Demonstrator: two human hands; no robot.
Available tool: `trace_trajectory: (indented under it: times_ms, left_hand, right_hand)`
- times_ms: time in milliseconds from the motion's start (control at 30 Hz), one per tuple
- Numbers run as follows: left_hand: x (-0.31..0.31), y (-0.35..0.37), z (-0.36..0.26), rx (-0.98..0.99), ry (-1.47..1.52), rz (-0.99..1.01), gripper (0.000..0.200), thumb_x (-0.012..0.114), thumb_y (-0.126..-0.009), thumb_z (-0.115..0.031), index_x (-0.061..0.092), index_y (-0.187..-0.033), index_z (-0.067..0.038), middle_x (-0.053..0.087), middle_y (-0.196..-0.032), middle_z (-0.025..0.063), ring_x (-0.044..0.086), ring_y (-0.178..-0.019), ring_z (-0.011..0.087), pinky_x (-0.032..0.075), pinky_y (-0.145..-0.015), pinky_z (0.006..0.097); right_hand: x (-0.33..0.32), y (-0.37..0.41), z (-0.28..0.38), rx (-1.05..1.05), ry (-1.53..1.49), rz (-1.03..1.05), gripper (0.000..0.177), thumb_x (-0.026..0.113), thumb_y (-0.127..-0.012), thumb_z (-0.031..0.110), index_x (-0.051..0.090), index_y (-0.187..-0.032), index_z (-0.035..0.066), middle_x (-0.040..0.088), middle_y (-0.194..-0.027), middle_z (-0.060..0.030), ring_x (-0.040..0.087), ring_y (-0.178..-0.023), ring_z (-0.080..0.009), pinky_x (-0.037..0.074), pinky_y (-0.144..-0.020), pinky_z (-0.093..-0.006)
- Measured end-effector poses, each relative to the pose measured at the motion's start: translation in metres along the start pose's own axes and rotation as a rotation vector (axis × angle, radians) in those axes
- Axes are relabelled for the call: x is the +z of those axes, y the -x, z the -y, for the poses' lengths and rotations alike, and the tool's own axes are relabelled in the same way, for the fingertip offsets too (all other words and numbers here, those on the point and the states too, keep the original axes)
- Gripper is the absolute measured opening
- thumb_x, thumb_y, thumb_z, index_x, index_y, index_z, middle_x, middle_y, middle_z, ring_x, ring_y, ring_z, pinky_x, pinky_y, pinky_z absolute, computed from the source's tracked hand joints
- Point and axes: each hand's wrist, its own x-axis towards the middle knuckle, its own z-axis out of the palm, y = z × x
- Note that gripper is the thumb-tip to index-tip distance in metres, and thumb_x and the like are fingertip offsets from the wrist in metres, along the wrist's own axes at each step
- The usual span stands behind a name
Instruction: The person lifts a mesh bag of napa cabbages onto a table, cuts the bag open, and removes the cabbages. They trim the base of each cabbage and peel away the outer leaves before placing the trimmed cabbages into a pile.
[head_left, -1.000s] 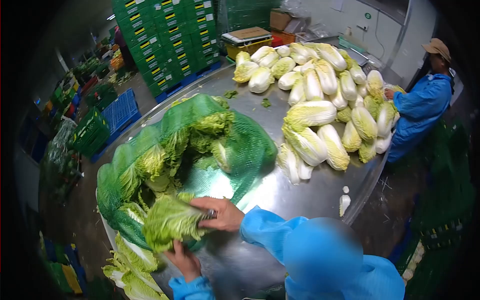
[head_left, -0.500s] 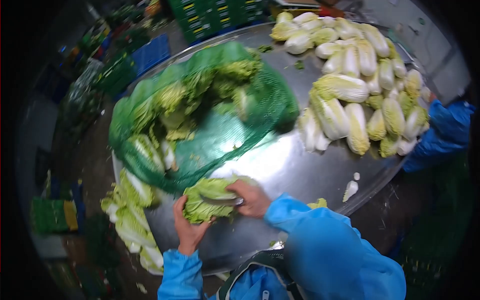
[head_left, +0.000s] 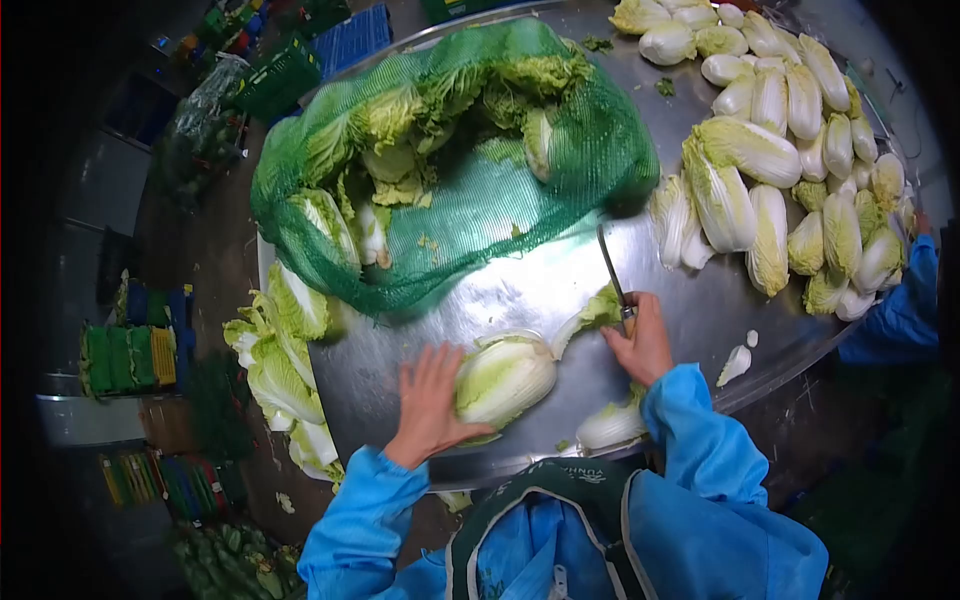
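On the metal table (head_left: 400,410) lies a napa cabbage (head_left: 508,378) with pale outer leaves. My left hand (head_left: 432,402) has its fingers spread flat against the cabbage's left side. A knife (head_left: 614,268) is gripped by its handle in my right hand (head_left: 644,340), its blade pointing away from me. Between that hand and the cabbage is a loose leaf (head_left: 588,318). Another leaf piece (head_left: 612,426) rests near the front edge, below my right hand.
A green mesh bag (head_left: 480,240) holding cabbages stands open at the back left. Many trimmed cabbages (head_left: 768,238) are piled at the right. Loose leaves (head_left: 283,370) hang over the left edge. A person's blue sleeve (head_left: 905,290) shows at the far right.
The cabbage has gone from between my hands down onto the table. My left hand has opened flat beside it. My right hand has moved right with the knife, and leaves now lie near it.
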Motion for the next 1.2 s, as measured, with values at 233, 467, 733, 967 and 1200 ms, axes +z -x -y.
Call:
trace_trajectory:
  times_ms: [233, 467, 733, 967, 1200]
  left_hand:
    - [0.035, -0.032, 0.004, -0.119, 0.270, 0.190, 0.112, 0.083, -0.049, -0.041, 0.028, -0.140, -0.007, 0.039, -0.133, 0.0168, 0.038, -0.124, 0.0337, 0.025, -0.101, 0.0607]
    - [0.039, -0.024, -0.026, -0.109, 0.049, 0.106, 0.111, 0.084, -0.049, -0.037, 0.028, -0.138, -0.004, 0.038, -0.133, 0.0181, 0.039, -0.121, 0.0358, 0.031, -0.099, 0.0522]
    - [0.044, -0.036, -0.009, -0.080, 0.144, 0.084, 0.109, 0.084, -0.046, -0.034, 0.031, -0.137, -0.004, 0.044, -0.125, 0.0166, 0.044, -0.115, 0.0350, 0.035, -0.093, 0.0470]
    - [0.045, -0.053, 0.016, -0.052, 0.251, 0.169, 0.108, 0.082, -0.046, -0.034, 0.032, -0.136, -0.003, 0.045, -0.123, 0.0176, 0.046, -0.113, 0.0349, 0.036, -0.093, 0.0461]
    - [0.040, -0.047, 0.043, 0.010, 0.499, 0.156, 0.108, 0.084, -0.046, -0.034, 0.032, -0.135, 0.000, 0.045, -0.125, 0.0207, 0.047, -0.113, 0.0371, 0.038, -0.095, 0.0455]
  right_hand:
    - [0.016, 0.077, 0.014, 0.119, -0.121, 0.455, 0.026, 0.057, -0.084, 0.015, 0.043, -0.102, 0.001, 0.056, -0.079, -0.0232, 0.056, -0.077, -0.0429, 0.044, -0.068, -0.0471]
    - [0.063, 0.073, -0.009, 0.171, -0.104, 0.519, 0.026, 0.052, -0.087, 0.021, 0.039, -0.098, 0.002, 0.060, -0.080, -0.0241, 0.057, -0.077, -0.0455, 0.043, -0.068, -0.0516]
    - [0.079, 0.065, -0.005, 0.115, 0.017, 0.486, 0.024, 0.053, -0.085, 0.019, 0.038, -0.094, 0.003, 0.058, -0.083, -0.0225, 0.058, -0.075, -0.0435, 0.045, -0.067, -0.0532]
    - [0.098, 0.041, -0.011, 0.081, 0.146, 0.514, 0.024, 0.054, -0.084, 0.017, 0.037, -0.095, 0.003, 0.059, -0.081, -0.0223, 0.059, -0.073, -0.0428, 0.046, -0.066, -0.0531]
    - [0.090, 0.017, 0.000, 0.330, -0.019, 0.655, 0.032, 0.054, -0.082, 0.011, 0.039, -0.109, 0.001, 0.059, -0.069, -0.0183, 0.058, -0.053, -0.0288, 0.047, -0.049, -0.0421]
